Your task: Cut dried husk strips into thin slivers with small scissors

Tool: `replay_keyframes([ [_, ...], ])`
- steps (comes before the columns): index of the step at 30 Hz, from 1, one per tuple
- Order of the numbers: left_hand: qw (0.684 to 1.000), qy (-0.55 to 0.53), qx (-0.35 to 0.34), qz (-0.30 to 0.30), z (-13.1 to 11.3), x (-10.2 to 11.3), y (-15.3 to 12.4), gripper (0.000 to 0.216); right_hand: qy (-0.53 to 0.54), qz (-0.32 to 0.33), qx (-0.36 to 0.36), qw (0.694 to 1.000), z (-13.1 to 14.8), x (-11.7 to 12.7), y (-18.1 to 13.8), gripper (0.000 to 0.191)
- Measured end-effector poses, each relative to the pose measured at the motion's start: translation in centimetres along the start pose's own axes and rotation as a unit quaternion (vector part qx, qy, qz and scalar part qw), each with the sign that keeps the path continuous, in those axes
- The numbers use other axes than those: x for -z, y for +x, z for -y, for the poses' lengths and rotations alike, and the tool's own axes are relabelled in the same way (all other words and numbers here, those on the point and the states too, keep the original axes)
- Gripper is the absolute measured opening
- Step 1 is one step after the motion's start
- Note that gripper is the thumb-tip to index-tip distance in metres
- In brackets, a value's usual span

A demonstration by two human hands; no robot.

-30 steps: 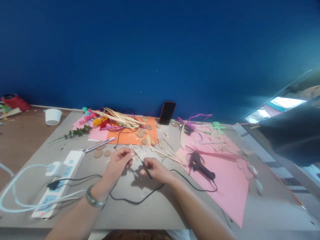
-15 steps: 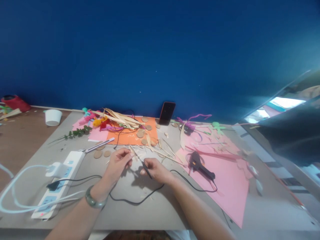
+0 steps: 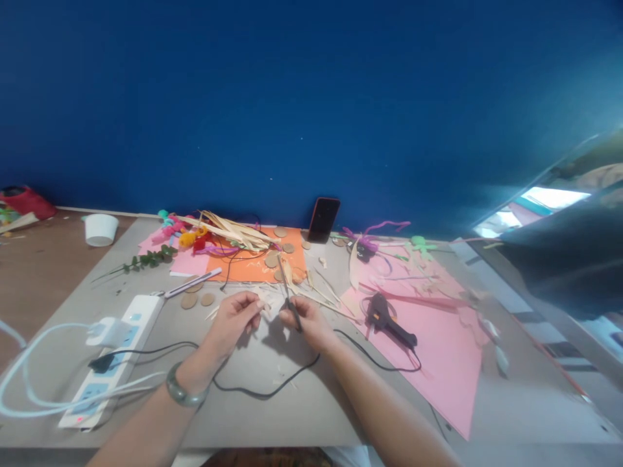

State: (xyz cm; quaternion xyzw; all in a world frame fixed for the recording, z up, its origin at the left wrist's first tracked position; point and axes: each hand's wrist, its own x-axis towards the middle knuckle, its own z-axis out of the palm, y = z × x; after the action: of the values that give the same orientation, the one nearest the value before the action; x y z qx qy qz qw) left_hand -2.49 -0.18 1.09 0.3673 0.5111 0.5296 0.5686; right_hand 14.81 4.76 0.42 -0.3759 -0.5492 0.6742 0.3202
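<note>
My left hand (image 3: 234, 318) is closed in a pinch on a pale straw strip (image 3: 267, 305) just above the grey table (image 3: 302, 408). A green bangle sits on that wrist. My right hand (image 3: 306, 321) is closed round a thin dark tool (image 3: 287, 292), which points up and away from me with its tip beside the strip. Both hands are close together at the middle of the table, over a black cable (image 3: 263, 389).
A black glue gun (image 3: 387, 318) lies on pink paper (image 3: 438, 350) to the right. Left are a white power strip (image 3: 117, 350) with plugs, a white knife (image 3: 192, 283), cardboard discs (image 3: 195, 300). Behind: orange paper (image 3: 253, 263), straw bundle (image 3: 228, 230), phone (image 3: 324, 219), white cup (image 3: 100, 229).
My right hand turned the dark tool from pointing down-right to pointing up and away, and moved slightly up toward the left hand. The left hand stayed nearly in place.
</note>
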Motion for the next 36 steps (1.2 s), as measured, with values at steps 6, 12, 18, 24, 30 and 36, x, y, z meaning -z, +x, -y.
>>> replay_keyframes([
  [6,0.98,-0.075,0.106,0.15,0.0,-0.7,-0.6,0.027,0.021,-0.014,0.005,1.0,0.1,0.2,0.1,0.03],
  [12,0.954,-0.108,0.147,0.237,0.9,-1.4,-1.0,0.025,0.091,0.094,-0.021,0.991,-0.2,0.4,0.0,0.03],
  [18,0.97,-0.048,0.138,0.194,1.3,-1.3,-0.8,0.026,0.107,0.073,-0.014,0.992,-0.2,0.3,-0.1,0.029],
  [24,0.991,0.024,0.068,0.114,0.9,-0.9,-0.6,0.026,0.065,0.016,0.01,0.998,-0.3,0.0,0.1,0.035],
  [30,0.994,0.042,0.052,0.085,0.7,-0.9,-0.5,0.022,0.014,-0.014,0.031,0.999,-0.2,-0.4,0.0,0.034],
  [36,0.997,-0.069,0.028,-0.001,0.5,-0.4,-0.1,0.021,-0.072,0.081,0.033,0.994,0.1,-0.4,-0.3,0.035],
])
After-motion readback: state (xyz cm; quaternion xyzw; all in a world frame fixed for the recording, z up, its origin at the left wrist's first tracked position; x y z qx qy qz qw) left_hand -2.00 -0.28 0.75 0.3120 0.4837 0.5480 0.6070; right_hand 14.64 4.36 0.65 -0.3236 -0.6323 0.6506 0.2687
